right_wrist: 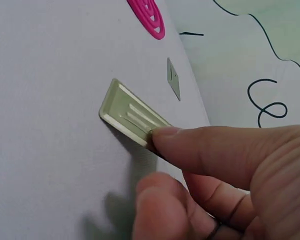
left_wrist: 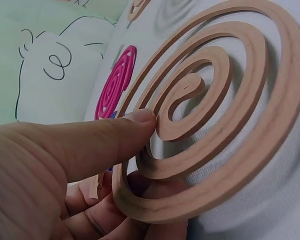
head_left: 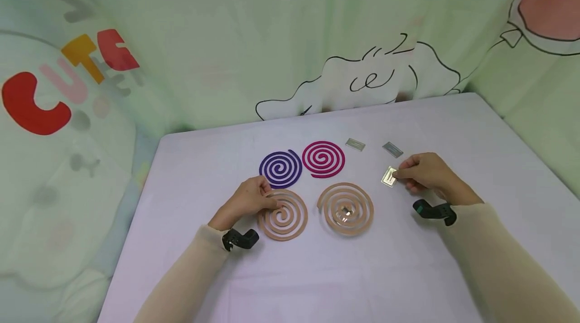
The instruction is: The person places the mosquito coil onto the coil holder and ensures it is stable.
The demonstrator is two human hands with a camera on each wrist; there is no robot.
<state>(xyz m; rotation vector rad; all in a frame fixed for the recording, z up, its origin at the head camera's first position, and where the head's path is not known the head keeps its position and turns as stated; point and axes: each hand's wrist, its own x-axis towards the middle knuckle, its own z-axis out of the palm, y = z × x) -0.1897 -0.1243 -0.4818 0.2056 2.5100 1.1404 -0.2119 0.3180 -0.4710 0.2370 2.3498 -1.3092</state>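
Observation:
My left hand (head_left: 248, 197) pinches a tan mosquito coil (left_wrist: 290, 92) by its outer rings, thumb on top and fingers beneath. In the left wrist view the coil stands tilted off the white cloth. Between thumb and fingers, my right hand (head_left: 430, 174) holds one end of a small metal coil stand (right_wrist: 124, 106), a thin rectangular plate with a slotted tongue, just above the cloth. Another tan mosquito coil (head_left: 371, 210) lies between the hands, with a shiny metal stand (head_left: 346, 212) at its centre.
Behind the tan coils lie a purple coil (head_left: 279, 168) and a magenta coil (head_left: 322, 158). Two more metal stands (head_left: 355, 144) lie flat toward the back right. Printed curtains (head_left: 226, 36) hang along the back and sides of the cloth-covered table (head_left: 299, 283).

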